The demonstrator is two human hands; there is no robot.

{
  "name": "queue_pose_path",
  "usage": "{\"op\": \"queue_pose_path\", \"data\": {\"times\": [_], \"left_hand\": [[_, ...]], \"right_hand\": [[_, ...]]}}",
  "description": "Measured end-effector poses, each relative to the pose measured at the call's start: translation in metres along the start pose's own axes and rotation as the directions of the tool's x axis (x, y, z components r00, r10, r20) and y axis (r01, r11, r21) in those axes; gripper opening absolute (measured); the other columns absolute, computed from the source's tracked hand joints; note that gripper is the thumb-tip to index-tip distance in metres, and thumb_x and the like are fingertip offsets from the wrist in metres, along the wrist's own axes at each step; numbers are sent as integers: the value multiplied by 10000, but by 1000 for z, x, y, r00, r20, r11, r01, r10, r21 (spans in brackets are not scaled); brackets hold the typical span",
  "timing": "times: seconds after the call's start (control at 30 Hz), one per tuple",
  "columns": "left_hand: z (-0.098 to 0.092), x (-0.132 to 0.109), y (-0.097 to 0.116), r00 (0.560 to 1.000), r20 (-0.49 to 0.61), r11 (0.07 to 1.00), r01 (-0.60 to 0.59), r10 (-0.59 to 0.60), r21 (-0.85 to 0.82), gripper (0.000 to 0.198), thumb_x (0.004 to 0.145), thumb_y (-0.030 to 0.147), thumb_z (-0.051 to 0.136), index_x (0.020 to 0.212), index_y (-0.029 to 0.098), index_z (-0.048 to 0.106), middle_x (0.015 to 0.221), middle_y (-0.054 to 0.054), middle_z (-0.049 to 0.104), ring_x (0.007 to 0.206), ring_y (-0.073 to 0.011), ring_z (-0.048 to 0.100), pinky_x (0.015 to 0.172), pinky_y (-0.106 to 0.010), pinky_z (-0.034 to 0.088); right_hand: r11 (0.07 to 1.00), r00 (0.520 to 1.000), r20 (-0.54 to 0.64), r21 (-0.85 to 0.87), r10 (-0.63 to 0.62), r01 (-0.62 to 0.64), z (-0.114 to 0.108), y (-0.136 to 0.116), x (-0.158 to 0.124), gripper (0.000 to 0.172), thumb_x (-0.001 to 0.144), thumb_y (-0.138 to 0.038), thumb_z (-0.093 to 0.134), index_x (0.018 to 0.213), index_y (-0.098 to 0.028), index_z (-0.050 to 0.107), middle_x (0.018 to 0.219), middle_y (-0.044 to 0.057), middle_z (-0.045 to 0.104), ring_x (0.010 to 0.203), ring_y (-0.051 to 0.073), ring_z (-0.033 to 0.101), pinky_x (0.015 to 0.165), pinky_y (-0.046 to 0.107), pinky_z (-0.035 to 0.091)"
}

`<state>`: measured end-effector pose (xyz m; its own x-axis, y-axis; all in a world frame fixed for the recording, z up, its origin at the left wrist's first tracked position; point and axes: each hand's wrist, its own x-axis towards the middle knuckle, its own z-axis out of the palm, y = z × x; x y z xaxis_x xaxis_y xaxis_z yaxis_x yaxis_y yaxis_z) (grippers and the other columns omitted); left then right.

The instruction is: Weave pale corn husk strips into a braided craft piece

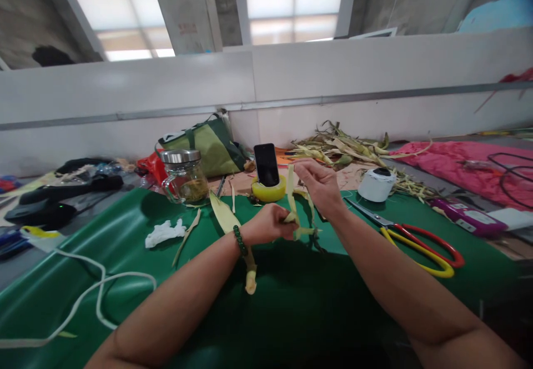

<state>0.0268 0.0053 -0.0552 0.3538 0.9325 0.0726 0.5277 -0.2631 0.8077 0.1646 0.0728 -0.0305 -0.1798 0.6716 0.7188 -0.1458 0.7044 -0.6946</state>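
- The upper end of a pale green, ribbon-like husk strip (291,186) is pinched between the thumb and fingers of the right hand (318,183).
- The strip's lower part is gripped by the curled fingers of the left hand (268,223); the exact contact is hidden by the hand itself.
- Small dark green scraps (318,241) are seen just below, too blurred to be told apart.
- A long, pale yellow-green husk piece (224,211) is partly covered by the left wrist, which is ringed by a dark green bead bracelet (239,240).
- Both forearms are cut off by the lower edge.
- The tabletop is covered by a glossy green sheet (108,236), its near part lost in shadow.
- Red-and-yellow-handled metal scissors (385,223) are laid beside the right forearm.
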Motion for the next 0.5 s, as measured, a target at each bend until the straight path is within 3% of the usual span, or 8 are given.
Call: {"op": "queue_pose_path", "data": {"times": [0.1,0.17,0.27,0.3,0.37,0.5], "left_hand": [[-11,0,0,998,-55,988,-33,25,-150,291,738,332,600,515,147,619,543,-37,629,526,-110,521,560,-226,406],[-18,0,-1,990,-134,986,-61,40,-156,298,728,336,619,498,147,622,552,-42,637,562,-117,539,604,-231,428],[-24,0,-3,982,-182,991,-68,47,-112,309,726,344,632,490,144,627,526,-34,621,524,-107,504,561,-226,413],[-24,0,-3,983,-180,993,-65,47,-99,315,729,347,631,488,144,627,510,-30,610,502,-101,482,538,-224,400],[-23,-1,-1,987,-153,993,-57,41,-104,321,739,354,625,496,144,630,500,-27,605,480,-95,462,516,-221,387],[-19,-4,5,997,-60,983,-57,47,-173,321,734,392,632,521,152,643,557,-41,644,557,-122,539,598,-236,440]], "right_hand": [[981,979,64,-21,192,-191,-4,8,6,472,818,-612,479,848,-185,678,846,61,665,787,156,598,711,290,485],[952,931,202,-95,304,-291,-5,14,8,568,802,-672,431,747,-163,677,742,60,661,681,149,587,628,274,473],[935,812,464,-177,354,-306,-4,15,5,506,754,-633,531,635,-159,662,609,16,614,572,126,540,539,247,425],[943,794,509,-171,333,-286,-3,14,4,453,726,-594,591,614,-160,655,576,-4,589,550,114,517,517,235,402],[956,812,506,-124,292,-266,-3,11,2,369,679,-513,670,589,-156,644,546,-27,548,533,93,479,500,219,373],[922,882,323,66,343,-382,-6,12,7,318,630,-466,717,633,-152,666,576,-28,552,524,70,454,495,213,370]]}}
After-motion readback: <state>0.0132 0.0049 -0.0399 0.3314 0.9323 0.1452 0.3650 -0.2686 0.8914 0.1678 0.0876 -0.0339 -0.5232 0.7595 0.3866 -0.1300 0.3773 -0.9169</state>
